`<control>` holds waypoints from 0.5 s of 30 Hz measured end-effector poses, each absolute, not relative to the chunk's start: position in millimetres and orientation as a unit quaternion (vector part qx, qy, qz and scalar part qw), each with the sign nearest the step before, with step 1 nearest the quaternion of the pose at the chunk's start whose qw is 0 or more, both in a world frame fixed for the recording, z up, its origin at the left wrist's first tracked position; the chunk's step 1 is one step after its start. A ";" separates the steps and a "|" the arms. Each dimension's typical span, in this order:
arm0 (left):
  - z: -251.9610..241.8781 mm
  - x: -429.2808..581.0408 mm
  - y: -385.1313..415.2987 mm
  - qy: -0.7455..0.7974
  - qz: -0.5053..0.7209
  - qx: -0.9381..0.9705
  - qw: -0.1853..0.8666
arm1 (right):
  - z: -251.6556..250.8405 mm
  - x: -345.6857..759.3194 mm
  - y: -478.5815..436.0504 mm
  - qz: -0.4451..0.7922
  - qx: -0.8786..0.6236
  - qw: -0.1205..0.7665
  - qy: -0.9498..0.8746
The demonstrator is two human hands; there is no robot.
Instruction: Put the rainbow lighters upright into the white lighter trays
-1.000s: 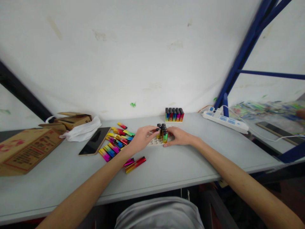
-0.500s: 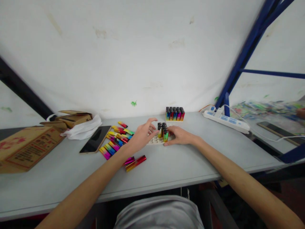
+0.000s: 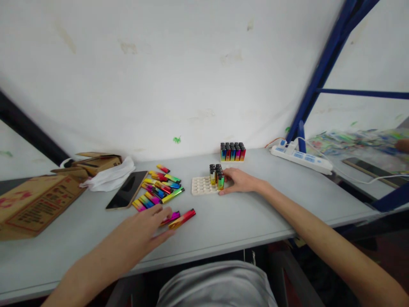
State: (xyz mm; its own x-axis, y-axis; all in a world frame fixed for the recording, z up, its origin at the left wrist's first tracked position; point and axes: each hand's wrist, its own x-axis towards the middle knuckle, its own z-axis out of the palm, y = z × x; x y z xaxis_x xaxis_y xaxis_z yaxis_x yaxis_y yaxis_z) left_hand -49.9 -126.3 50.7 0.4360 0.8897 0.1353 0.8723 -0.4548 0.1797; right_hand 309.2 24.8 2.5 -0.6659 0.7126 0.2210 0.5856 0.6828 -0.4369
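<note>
My left hand is low over the table, thumb and fingers apart, beside a magenta lighter and a red-and-gold lighter. It partly covers the magenta one. Around the right end of a white tray with round holes, my right hand grips with its thumb in front; some fingertips are hidden behind the lighters. Several lighters stand upright in that end of the tray, while holes show on its left side. A loose pile of multicoloured lighters lies left of the tray.
A second tray of upright lighters stands against the wall. Left are a phone, a white bag and cardboard boxes. A power strip lies right, near a blue frame. Part of another person's hand shows far right.
My left hand has moved from the tray down and left to the loose lighters near the front, uncovering the tray's holes. My right hand stays at the tray. The view has shifted slightly.
</note>
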 end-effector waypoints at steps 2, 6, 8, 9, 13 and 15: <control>31.9 -45.6 -138.7 0.517 0.086 0.852 0.007 | 1.5 309.4 25.2 0.165 -0.361 0.193 -0.897; 8.6 -21.5 -139.3 0.541 0.090 0.834 -0.062 | 0.2 309.5 26.1 0.162 -0.362 0.193 -0.897; 3.9 -11.6 -128.5 0.539 0.097 0.833 -0.082 | 0.1 309.5 26.4 0.161 -0.362 0.191 -0.898; 2.8 -8.6 -121.3 0.536 0.101 0.834 -0.088 | 0.2 309.5 26.6 0.161 -0.360 0.191 -0.899; 5.4 -6.7 -91.7 0.526 0.124 0.840 -0.046 | 0.7 309.5 26.8 0.160 -0.356 0.190 -0.901; 11.3 -7.4 -80.9 0.518 0.158 0.841 0.022 | 1.2 309.3 26.6 0.161 -0.358 0.189 -0.900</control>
